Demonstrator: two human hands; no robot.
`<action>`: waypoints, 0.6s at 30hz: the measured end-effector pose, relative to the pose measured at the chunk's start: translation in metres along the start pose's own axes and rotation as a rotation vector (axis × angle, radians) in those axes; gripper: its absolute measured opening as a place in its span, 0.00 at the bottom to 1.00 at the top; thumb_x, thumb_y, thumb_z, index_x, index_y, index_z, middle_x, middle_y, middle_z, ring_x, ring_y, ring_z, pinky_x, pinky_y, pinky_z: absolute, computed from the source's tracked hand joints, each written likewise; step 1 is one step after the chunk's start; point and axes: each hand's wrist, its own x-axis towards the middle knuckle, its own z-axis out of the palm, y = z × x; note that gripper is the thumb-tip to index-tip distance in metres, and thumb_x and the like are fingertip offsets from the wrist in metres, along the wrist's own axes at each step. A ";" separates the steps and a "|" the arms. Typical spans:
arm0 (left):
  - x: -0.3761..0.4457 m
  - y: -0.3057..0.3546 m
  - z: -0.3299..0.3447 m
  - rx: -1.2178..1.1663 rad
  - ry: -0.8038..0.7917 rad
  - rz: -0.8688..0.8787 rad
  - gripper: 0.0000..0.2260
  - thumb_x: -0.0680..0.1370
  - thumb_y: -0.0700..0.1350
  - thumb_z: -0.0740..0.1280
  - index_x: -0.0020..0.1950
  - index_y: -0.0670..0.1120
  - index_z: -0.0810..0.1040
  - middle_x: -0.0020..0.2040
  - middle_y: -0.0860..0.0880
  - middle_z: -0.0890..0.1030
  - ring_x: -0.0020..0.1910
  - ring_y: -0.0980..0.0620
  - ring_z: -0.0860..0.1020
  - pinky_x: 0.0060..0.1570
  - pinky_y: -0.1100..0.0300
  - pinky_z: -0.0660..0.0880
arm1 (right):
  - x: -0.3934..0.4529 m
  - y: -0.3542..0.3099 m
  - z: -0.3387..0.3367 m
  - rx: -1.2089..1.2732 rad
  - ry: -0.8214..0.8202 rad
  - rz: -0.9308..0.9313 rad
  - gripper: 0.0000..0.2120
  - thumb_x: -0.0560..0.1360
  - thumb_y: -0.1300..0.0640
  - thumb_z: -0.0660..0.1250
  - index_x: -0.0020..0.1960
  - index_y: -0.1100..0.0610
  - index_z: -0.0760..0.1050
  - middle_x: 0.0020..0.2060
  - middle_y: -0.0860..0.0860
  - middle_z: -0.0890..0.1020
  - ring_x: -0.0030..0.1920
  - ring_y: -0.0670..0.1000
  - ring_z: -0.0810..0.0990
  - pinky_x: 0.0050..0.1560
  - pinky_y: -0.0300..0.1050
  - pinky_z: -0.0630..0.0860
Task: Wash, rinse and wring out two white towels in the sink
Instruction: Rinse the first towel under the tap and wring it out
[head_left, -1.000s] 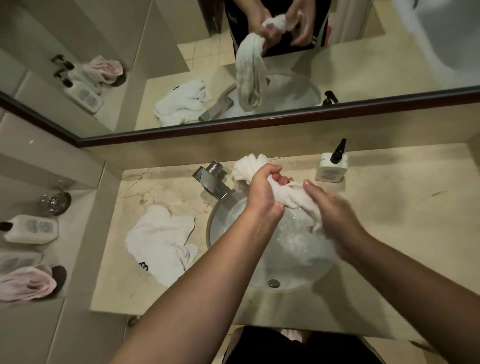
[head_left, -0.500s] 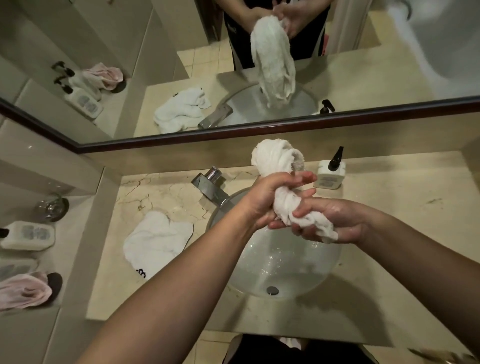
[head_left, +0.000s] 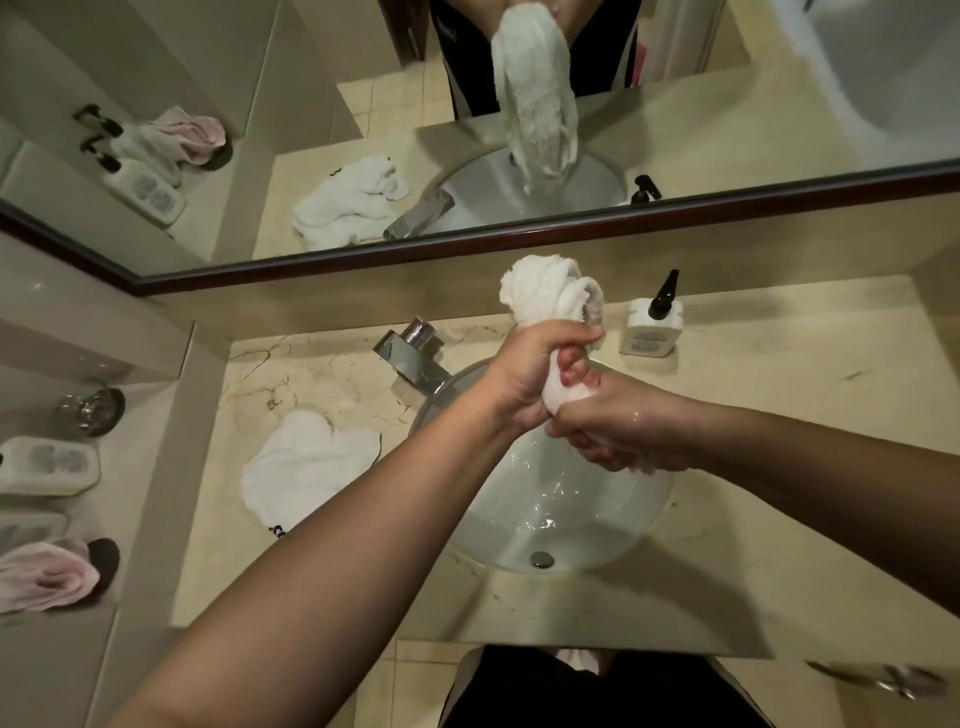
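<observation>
The towel (head_left: 550, 296) is held over the sink (head_left: 613, 540), twisted into a rope between both hands, with a loose bunch puffing out above the far fist. It looks soaked, so it is likely heavier than its size suggests, limp, and a little slick; it has no stiffness to push against, so the best hold is the one in use, fists close together on the rope with the twist between them. The left hand (head_left: 530, 374) is curled tight round the upper part, just under the bunch. The right hand (head_left: 618, 426) grips the lower end, fingers wrapped round it, touching the left.

Water should fall into the basin as long as the hands stay above it. The tap (head_left: 410, 358) juts in just left of the left hand, near enough to knock. The soap bottle (head_left: 652, 327) stands to the far right, close to the bunch. The second towel (head_left: 306, 462) lies crumpled on the counter (head_left: 779, 395) left of the sink, well apart. The widest open room is the counter to the right.
</observation>
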 end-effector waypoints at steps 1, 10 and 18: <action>0.003 -0.001 0.000 -0.023 0.025 -0.005 0.23 0.74 0.35 0.65 0.19 0.44 0.68 0.17 0.50 0.62 0.18 0.54 0.62 0.27 0.63 0.69 | 0.001 0.001 0.000 -0.014 0.048 -0.015 0.09 0.70 0.58 0.68 0.40 0.58 0.68 0.26 0.55 0.68 0.22 0.50 0.63 0.25 0.37 0.57; 0.013 -0.018 0.001 -0.141 0.326 -0.039 0.21 0.72 0.32 0.59 0.21 0.47 0.61 0.17 0.51 0.60 0.16 0.55 0.59 0.22 0.67 0.61 | 0.013 0.019 0.002 -0.352 0.360 -0.178 0.06 0.68 0.59 0.70 0.42 0.55 0.73 0.29 0.51 0.76 0.24 0.46 0.71 0.23 0.37 0.65; 0.010 -0.039 0.003 -0.134 0.551 -0.009 0.16 0.68 0.29 0.61 0.29 0.46 0.61 0.18 0.51 0.63 0.15 0.55 0.61 0.22 0.68 0.62 | 0.033 0.060 0.009 -0.825 0.521 -0.261 0.12 0.68 0.49 0.63 0.47 0.54 0.79 0.39 0.52 0.83 0.42 0.56 0.81 0.37 0.45 0.73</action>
